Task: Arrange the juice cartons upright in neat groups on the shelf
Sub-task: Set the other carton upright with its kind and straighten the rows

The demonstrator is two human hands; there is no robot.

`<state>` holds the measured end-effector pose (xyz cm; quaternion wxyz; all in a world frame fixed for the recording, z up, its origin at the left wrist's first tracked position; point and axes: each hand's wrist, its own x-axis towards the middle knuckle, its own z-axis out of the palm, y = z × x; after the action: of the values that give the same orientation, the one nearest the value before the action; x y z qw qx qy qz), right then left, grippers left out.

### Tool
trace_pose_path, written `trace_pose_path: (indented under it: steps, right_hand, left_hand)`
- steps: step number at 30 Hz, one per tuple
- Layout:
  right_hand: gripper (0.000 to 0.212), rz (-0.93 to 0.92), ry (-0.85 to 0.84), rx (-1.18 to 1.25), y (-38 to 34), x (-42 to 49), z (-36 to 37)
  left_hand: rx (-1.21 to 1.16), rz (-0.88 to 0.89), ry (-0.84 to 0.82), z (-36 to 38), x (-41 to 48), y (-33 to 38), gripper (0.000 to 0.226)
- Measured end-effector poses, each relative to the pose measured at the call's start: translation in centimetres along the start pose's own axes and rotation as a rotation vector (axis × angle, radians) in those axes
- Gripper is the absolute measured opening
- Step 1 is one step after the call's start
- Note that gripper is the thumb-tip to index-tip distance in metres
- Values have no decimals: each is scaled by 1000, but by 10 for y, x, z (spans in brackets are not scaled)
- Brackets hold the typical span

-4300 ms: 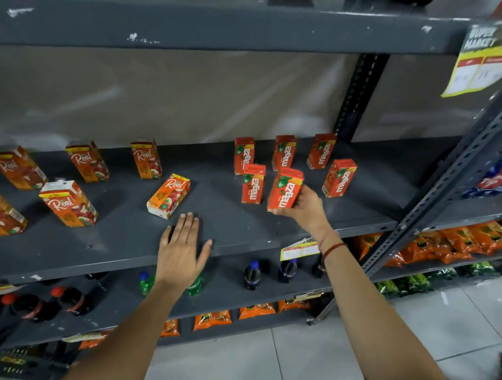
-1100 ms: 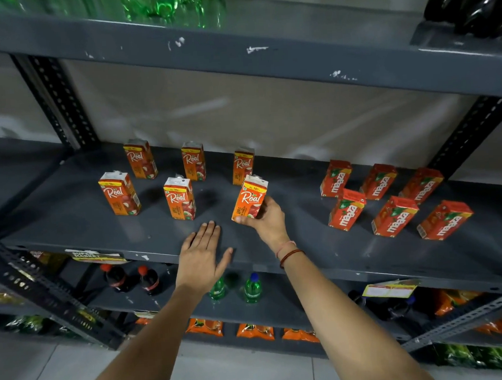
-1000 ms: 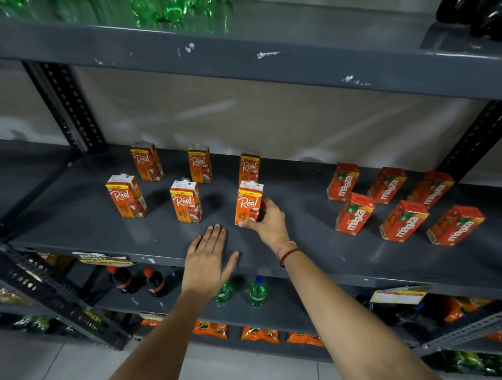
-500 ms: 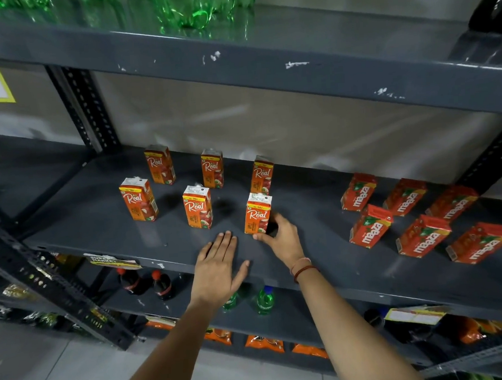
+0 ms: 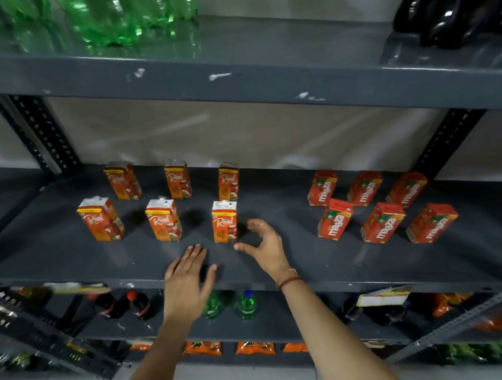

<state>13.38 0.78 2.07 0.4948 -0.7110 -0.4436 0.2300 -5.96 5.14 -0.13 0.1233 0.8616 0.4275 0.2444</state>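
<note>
Several orange Real juice cartons stand upright in two rows on the left of the grey shelf; the front right one is nearest my hands. Several red Maaza cartons stand in two rows on the right. My right hand hovers just right of the front right Real carton, fingers curled apart, holding nothing. Flat on the shelf's front edge rests my left hand, fingers spread and empty.
Green bottles and dark bottles stand on the shelf above. Small cola bottles and green bottles fill the shelf below, with orange packets lower down. Perforated uprights frame the bay.
My right hand set the Real carton upright in the front row, let go and drew back to the right. The left hand stayed on the shelf edge.
</note>
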Motion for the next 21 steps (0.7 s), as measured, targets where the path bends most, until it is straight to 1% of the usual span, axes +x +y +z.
trace_pose_path:
  steps: [2,4,7,8,9,10,12,14,16,18,21]
  right_hand:
    - [37,32,135,63,17,-22,-25]
    - [25,61,334,48,36,-44,-59]
    - [21,125,651,6,56,-64,-118]
    - [21,163,721,-37,62,-66,-139]
    - [25,203,753,-93,66,-65,-155]
    - [34,241,748,-155,70,-62,-167]
    - [54,294,686,-237,75,-53,-186]
    - [63,313,642,-260,77,-43,-197]
    - [70,317,617,-273,79,-35,-201]
    - [68,314,608,-299,83,-30,-202]
    - [57,298,633,-339,90,-27,-201]
  left_hand:
    - [-101,-57,90,4,-7,8,76]
    - [-159,-71,144,13,-10,28,65]
    - [-311,-51,106,34,2,83,52]
    - [-367,-56,75,43,10,107,50]
    - [-409,-77,40,52,17,127,51]
    - [-436,-108,4,60,24,144,55]
    - [-438,-150,-72,79,36,179,69]
    - [-358,-191,-112,96,43,207,80]
    - [-264,-229,-95,110,48,227,85]
    - [-217,-269,-45,121,51,241,81]
    - [-209,-340,46,129,56,252,64]
